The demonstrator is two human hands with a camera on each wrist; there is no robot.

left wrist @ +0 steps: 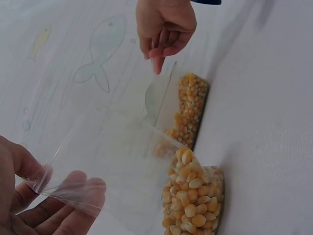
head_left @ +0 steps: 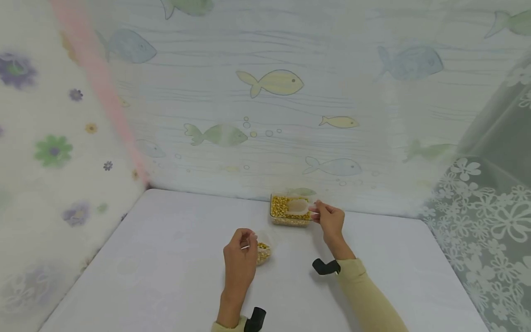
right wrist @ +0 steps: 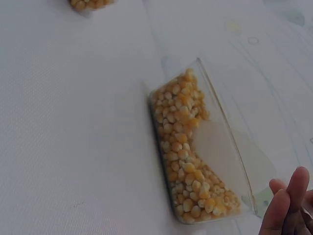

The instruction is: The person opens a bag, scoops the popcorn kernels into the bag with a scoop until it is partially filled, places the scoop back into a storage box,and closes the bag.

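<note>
A fish-patterned curtain (head_left: 269, 110) hangs behind the white table (head_left: 174, 258) I work on. My left hand (head_left: 240, 260) pinches the top of a clear plastic bag (left wrist: 127, 152); the corn (left wrist: 193, 200) in it sits low, just to the right of that grip. My right hand (head_left: 331, 222) has thumb and fingers together on the end of a scoop (head_left: 297, 207), whose handle they mostly hide. The scoop points leftward from my right grip, along the long side of the glass tub (head_left: 290, 218) it lies in. That tub is nearer my right hand; the bag, nearer side and left of it, is closer to my left.
</note>
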